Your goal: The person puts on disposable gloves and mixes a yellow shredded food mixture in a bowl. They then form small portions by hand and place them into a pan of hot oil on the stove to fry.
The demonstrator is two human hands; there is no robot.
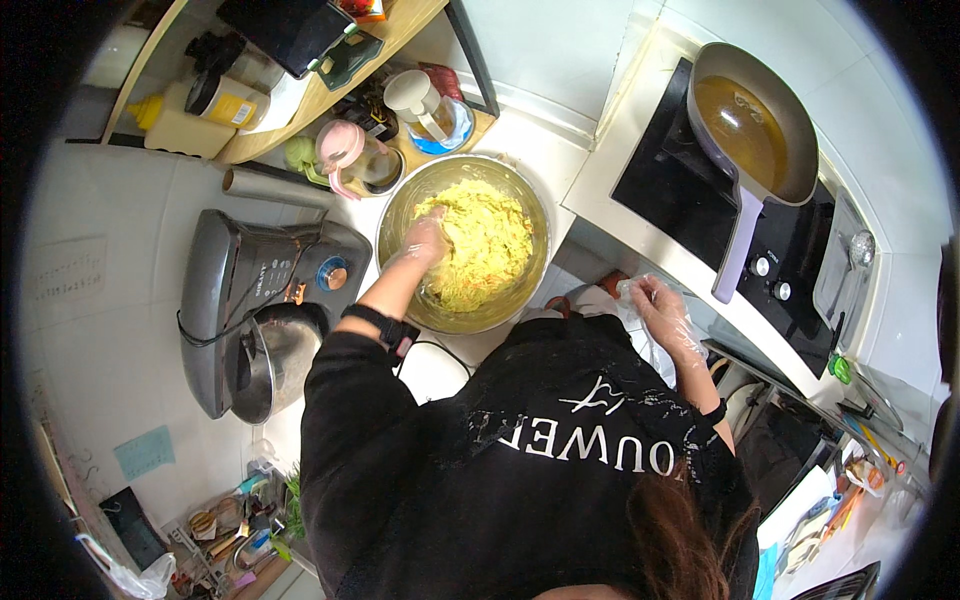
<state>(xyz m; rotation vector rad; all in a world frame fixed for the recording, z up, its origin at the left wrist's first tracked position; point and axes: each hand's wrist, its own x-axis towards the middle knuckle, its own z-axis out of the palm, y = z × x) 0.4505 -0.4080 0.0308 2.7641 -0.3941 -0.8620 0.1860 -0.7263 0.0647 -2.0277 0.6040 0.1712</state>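
A wide metal mixing bowl (537,285) stands on the white counter. Inside is a heap of yellow shredded mixture (484,244) with orange flecks. My left hand (425,241), in a clear plastic glove, is pressed into the heap's left side; its fingertips are buried, so its grip is hidden. Away from the bowl, over the floor gap by the stove counter, hovers my right hand (661,315). It wears a loose clear plastic glove, its fingers curled together with nothing seen in them.
A frying pan (804,150) holding brownish liquid sits on the black cooktop (660,169), its purple handle (739,244) pointing towards me. Left of the bowl is a grey stand mixer (217,300). Behind stand a pink-lidded jug (349,150), a white-lidded jug (416,97) and a wooden shelf (300,124).
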